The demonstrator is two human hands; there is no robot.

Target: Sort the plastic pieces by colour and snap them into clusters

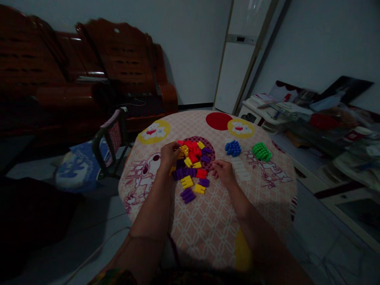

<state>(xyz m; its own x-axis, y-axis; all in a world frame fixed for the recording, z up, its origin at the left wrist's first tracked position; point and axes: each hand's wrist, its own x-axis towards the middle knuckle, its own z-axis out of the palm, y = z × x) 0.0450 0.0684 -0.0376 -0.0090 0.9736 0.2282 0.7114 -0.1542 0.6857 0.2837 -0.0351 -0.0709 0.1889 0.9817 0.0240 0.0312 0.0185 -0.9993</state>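
Observation:
My left hand (pixel 169 156) is closed at the left side of a loose pile of plastic building blocks, its fingertips on a clump of yellow blocks (pixel 184 150). Red blocks (pixel 193 149) lie just beyond it, and purple blocks (pixel 184 173) are nearer to me. More yellow blocks (pixel 187 182) are scattered at the front of the pile. To the right of the pile, my right hand (pixel 223 172) hovers low over the cloth with fingers curled in a pinch; anything between them is too small or hidden to make out.
A patterned cloth covers the round table (pixel 208 221). Bunched blue blocks (pixel 233 148) and green blocks (pixel 261 151) sit on the right, with pale, whitish pieces (pixel 240 169) below the blue ones. A chair (pixel 111 144) stands at the left; a cluttered cabinet (pixel 314 130) is at the right.

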